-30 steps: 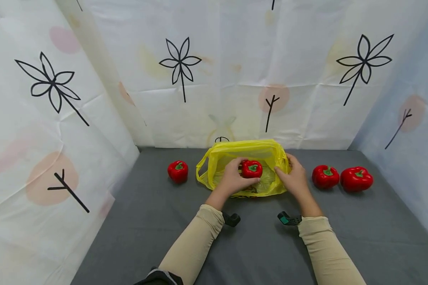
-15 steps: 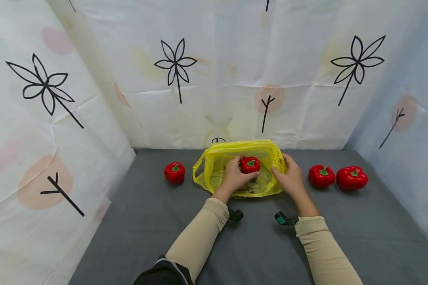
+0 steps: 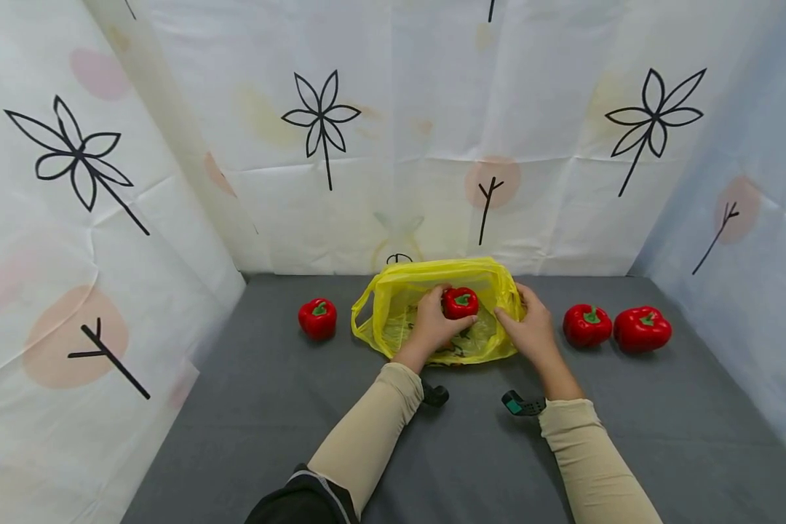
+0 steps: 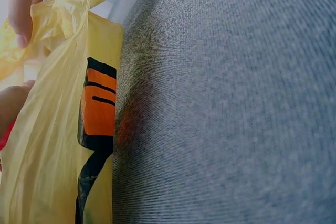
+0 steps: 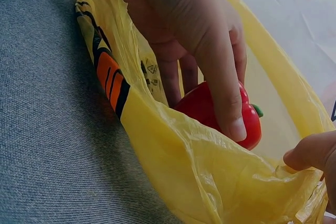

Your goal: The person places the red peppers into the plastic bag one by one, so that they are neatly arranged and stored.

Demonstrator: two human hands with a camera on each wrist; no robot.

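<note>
A yellow plastic bag point(image 3: 393, 291) lies on the grey cloth with its mouth open toward me. Inside the mouth, my left hand point(image 3: 430, 324) grips a red bell pepper point(image 3: 460, 303) with a green stem, thumb on the near side. In the right wrist view the thumb presses across the bell pepper point(image 5: 202, 106) within the bag's walls. My right hand point(image 3: 532, 327) pinches the bag's right rim between thumb and fingers. The left wrist view shows the bag's outer side point(image 4: 52, 145) with an orange and black print.
One red bell pepper point(image 3: 317, 319) stands left of the bag. Two more, a bell pepper point(image 3: 586, 325) and a wider bell pepper point(image 3: 642, 329), sit side by side at right. A white patterned cloth wall point(image 3: 393, 145) rises behind the grey tabletop point(image 3: 471, 451).
My left hand has carried the bell pepper slightly farther into the bag. The right hand keeps its pinch on the rim. The whole head view has shifted a little.
</note>
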